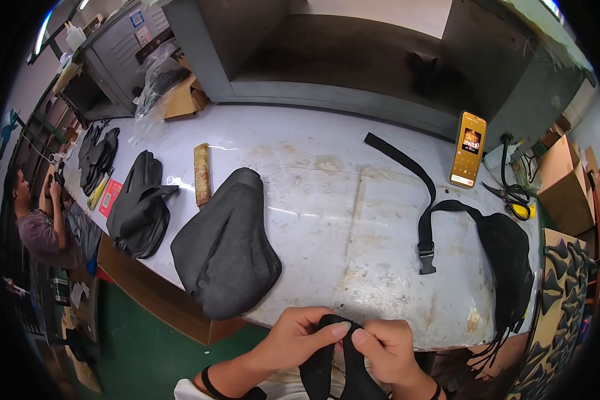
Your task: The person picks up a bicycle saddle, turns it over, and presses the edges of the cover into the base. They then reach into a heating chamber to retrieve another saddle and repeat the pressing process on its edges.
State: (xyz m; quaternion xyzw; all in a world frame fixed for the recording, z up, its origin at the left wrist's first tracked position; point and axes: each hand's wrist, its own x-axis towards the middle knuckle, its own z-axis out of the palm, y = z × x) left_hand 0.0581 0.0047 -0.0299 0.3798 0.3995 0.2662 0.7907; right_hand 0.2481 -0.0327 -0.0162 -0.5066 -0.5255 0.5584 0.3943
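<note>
At the table's near edge, my left hand (301, 339) and my right hand (388, 345) pinch the top edge of a black, soft-looking piece (359, 375) between thumbs and fingers. It hangs down in two strips below my hands; its lower part runs out of view, and I cannot tell its exact kind. Beyond my left hand lies a black bicycle saddle (230, 250) with a groove along its middle. A stack of black saddle covers (140, 210) rests left of it. Between them, farther back, is a worn, yellowish-brown bar (201, 175).
A black waist bag (507, 250) with strap and buckle lies right on the white table (313, 233). A phone (469, 148) stands upright near scissors (513, 193). A grey metal cabinet (327, 93) lines the back. At far left a person (43, 233) works.
</note>
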